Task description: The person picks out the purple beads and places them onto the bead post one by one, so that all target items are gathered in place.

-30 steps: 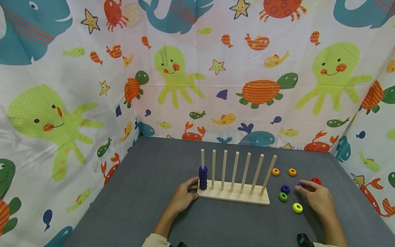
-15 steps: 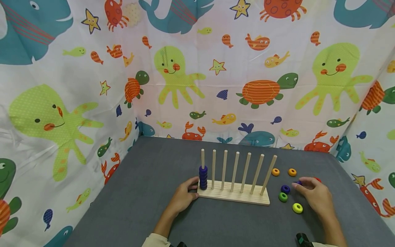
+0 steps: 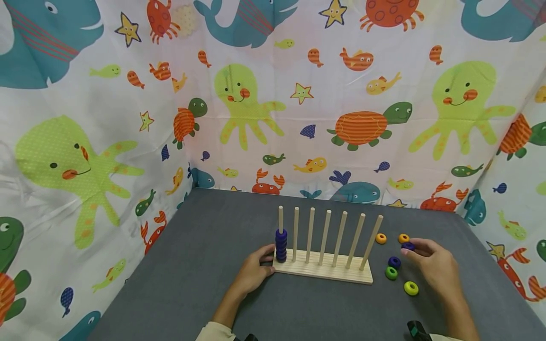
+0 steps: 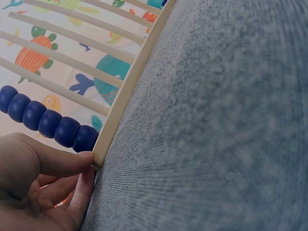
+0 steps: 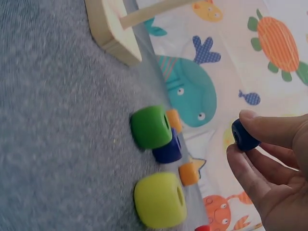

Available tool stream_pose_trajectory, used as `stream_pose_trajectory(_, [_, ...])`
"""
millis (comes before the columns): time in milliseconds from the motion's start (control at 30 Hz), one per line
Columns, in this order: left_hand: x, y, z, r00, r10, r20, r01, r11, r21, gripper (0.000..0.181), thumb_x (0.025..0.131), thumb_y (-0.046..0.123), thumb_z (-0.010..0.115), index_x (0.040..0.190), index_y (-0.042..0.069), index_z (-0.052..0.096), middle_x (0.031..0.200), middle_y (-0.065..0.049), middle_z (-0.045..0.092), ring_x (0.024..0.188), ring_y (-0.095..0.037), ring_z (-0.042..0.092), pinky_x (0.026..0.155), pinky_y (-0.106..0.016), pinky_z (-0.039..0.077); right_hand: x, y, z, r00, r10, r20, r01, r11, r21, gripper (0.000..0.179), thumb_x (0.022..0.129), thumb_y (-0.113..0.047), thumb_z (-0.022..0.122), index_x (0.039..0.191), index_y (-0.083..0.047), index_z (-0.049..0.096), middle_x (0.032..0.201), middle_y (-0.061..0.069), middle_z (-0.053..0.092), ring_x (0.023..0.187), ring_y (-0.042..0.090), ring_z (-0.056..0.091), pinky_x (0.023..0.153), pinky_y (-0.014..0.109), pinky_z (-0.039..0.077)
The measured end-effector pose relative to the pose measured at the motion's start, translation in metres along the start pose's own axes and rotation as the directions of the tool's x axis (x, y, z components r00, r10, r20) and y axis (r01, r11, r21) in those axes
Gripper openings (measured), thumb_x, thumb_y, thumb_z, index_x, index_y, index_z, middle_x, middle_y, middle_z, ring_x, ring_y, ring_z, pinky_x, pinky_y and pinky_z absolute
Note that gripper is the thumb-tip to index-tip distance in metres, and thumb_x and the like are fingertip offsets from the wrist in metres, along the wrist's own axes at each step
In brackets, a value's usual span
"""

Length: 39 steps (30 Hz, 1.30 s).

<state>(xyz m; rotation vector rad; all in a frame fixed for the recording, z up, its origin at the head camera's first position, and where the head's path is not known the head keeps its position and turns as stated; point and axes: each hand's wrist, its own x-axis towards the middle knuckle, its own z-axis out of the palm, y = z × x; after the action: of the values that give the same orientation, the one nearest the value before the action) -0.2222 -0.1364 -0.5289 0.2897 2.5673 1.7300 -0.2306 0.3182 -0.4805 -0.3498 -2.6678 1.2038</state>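
A wooden peg board [image 3: 323,266] with several upright pegs stands on the grey table. Blue beads [image 3: 281,246] are stacked on its leftmost peg; the other pegs are bare. My left hand [image 3: 251,271] pinches the board's left end between thumb and fingers, plain in the left wrist view beside the lowest bead. Above the table at the right, my right hand [image 3: 437,267] pinches a dark blue bead [image 5: 244,136] between thumb and fingertips. Near that hand lie another blue bead [image 3: 394,262], a green bead [image 3: 391,273] and a yellow bead [image 3: 411,288].
Two orange beads [image 3: 381,238] lie behind the others, right of the board. A bit of a red bead [image 5: 202,228] shows at the bottom of the right wrist view. A white curtain [image 3: 320,142] printed with sea animals surrounds the table's back and sides.
My right hand has lifted the blue bead up from the table and shifted it slightly left and back. The red bead is now hidden behind that hand in the head view. My left hand stays put.
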Motion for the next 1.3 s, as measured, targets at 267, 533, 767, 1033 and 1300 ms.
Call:
stream_pose_trajectory(267, [-0.001, 0.0, -0.001, 1.0, 0.004, -0.003, -0.004, 1.0, -0.005, 0.064, 0.089, -0.009, 0.071, 0.15, 0.004, 0.058, 0.151, -0.019, 0.06, 0.129, -0.036, 0.065, 0.104, -0.056, 0.052, -0.005, -0.019, 0.005, 0.993, -0.115, 0.008, 0.116, 0.993, -0.01, 0.056, 0.102, -0.038, 0.072, 0.141, 0.001, 0.062, 0.131, 0.028, 0.068, 0.118, 0.047, 0.066, 0.097, 0.063, 0.051])
stream_pose_trajectory(533, [-0.002, 0.001, 0.0, 1.0, 0.004, -0.006, -0.004, 1.0, -0.002, 0.063, 0.091, -0.007, 0.072, 0.15, 0.004, 0.058, 0.15, -0.018, 0.061, 0.129, -0.035, 0.065, 0.106, -0.058, 0.049, -0.011, -0.035, 0.001, 0.981, -0.194, -0.021, 0.193, 0.981, -0.027, 0.056, 0.103, -0.042, 0.07, 0.141, -0.001, 0.065, 0.127, 0.027, 0.07, 0.116, 0.047, 0.066, 0.093, 0.064, 0.052])
stream_pose_trajectory(767, [-0.001, 0.001, 0.0, 1.0, 0.0, -0.002, 0.0, 1.0, -0.005, 0.062, 0.092, -0.006, 0.072, 0.151, 0.004, 0.057, 0.15, -0.017, 0.061, 0.13, -0.034, 0.065, 0.106, -0.057, 0.05, -0.015, -0.054, -0.001, 0.964, -0.25, -0.09, 0.249, 0.968, -0.018, 0.052, 0.102, -0.039, 0.072, 0.141, -0.005, 0.066, 0.125, 0.022, 0.071, 0.116, 0.036, 0.063, 0.089, 0.027, 0.054])
stream_pose_trajectory(1033, [0.0, 0.0, 0.0, 1.0, -0.011, -0.001, 0.011, 1.0, 0.011, 0.062, 0.092, -0.005, 0.071, 0.152, 0.006, 0.057, 0.15, -0.016, 0.061, 0.13, -0.033, 0.065, 0.106, -0.053, 0.051, -0.023, -0.069, -0.009, 0.943, -0.297, -0.152, 0.305, 0.952, 0.036, 0.05, 0.101, -0.036, 0.074, 0.141, -0.007, 0.067, 0.124, 0.02, 0.072, 0.093, -0.012, 0.055, 0.077, 0.004, 0.043])
stream_pose_trajectory(1300, [0.0, -0.001, 0.0, 1.0, 0.0, -0.007, 0.0, 1.0, 0.002, 0.062, 0.091, -0.005, 0.072, 0.151, 0.006, 0.058, 0.15, -0.017, 0.061, 0.129, -0.034, 0.065, 0.107, -0.057, 0.049, -0.032, -0.085, -0.015, 0.905, -0.356, -0.232, 0.375, 0.926, 0.043, 0.044, 0.1, -0.026, 0.076, 0.14, -0.008, 0.068, 0.123, 0.016, 0.07, 0.086, -0.022, 0.053, 0.073, 0.004, 0.046])
